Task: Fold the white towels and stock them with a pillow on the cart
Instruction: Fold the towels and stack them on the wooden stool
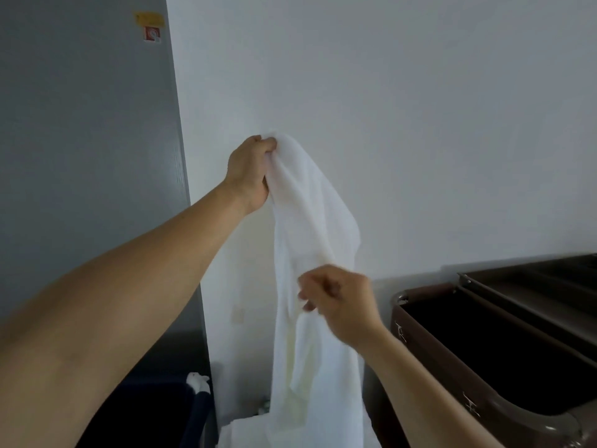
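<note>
Grip, left hand point(250, 171): fingers curled tight round the bunched top edge of the white towel point(310, 253), raised high at arm's length before the wall.
Grip, right hand point(339, 305): lower down, thumb and fingertips pinching a fold at the towel's mid-length; the hand is motion-blurred, so the exact hold on the cloth is unclear.
Towel, position: hanging lengthways from the left hand, gathered into soft vertical folds, its lower part running down to the bottom edge of the view, in front of the white wall point(387, 108).
Towel, lower end: meets more white cloth point(242, 431) lying at the bottom of the frame; where one piece ends and the other begins cannot be told.
Cart point(468, 367): to the right, dark brown with a rounded grey corner bumper; open dark top compartments separated by dividers, just beside the hanging towel.
Left side: grey panel point(80, 140) with a small yellow and red sticker point(149, 27) near its top.
Lower left: dark blue fabric bin point(190, 412) with a white fitting at its corner.
</note>
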`<state>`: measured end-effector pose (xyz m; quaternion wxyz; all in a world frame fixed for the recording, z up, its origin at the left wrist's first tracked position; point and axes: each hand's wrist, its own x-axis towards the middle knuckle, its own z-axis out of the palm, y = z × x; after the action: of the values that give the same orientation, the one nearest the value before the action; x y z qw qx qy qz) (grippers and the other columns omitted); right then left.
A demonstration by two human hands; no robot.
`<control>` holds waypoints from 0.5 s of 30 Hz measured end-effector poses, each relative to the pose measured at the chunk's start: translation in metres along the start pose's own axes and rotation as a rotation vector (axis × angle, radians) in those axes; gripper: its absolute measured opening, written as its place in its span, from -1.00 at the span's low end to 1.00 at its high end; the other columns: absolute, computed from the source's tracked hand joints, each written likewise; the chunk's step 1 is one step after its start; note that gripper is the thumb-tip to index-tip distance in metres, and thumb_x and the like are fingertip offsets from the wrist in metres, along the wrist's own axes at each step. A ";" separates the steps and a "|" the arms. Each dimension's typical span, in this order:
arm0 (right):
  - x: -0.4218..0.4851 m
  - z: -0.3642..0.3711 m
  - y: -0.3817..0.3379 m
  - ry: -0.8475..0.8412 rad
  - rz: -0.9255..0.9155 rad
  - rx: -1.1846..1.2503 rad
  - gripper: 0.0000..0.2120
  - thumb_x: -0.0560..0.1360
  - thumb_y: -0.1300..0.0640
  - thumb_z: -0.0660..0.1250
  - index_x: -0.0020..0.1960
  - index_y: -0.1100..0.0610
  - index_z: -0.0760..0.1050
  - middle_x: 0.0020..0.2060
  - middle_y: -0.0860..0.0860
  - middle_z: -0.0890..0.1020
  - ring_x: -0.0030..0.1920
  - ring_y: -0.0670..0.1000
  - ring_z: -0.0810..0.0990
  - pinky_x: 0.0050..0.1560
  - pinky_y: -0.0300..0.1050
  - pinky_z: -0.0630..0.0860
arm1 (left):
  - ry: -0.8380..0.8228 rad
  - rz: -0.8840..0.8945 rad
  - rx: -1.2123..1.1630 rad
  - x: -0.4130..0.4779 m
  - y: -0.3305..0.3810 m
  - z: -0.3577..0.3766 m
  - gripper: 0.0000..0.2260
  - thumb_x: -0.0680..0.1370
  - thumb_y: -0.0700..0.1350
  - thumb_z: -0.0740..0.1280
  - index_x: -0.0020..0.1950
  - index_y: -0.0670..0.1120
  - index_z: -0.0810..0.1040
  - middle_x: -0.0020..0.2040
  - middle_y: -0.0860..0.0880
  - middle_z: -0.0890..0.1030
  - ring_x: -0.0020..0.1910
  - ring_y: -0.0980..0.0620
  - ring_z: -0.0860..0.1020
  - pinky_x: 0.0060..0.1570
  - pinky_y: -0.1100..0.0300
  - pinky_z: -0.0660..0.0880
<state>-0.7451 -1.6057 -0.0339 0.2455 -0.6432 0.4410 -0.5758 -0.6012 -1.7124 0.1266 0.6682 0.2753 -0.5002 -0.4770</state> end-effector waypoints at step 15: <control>-0.003 -0.036 0.085 -0.239 0.075 -0.458 -0.40 0.32 -0.17 0.54 0.31 -0.09 0.49 0.29 -0.30 0.42 0.29 -0.22 0.43 0.35 -0.13 0.39 | 0.107 -0.143 0.069 -0.026 -0.060 -0.055 -0.89 0.52 -0.18 0.23 -0.21 -0.12 0.44 -0.38 0.02 0.43 -0.42 0.06 0.43 -0.37 0.26 0.42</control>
<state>-0.8037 -1.6379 -0.0976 0.1652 -0.7286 0.5513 -0.3713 -0.5728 -1.7183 0.0458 0.6483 0.3581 -0.4592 -0.4906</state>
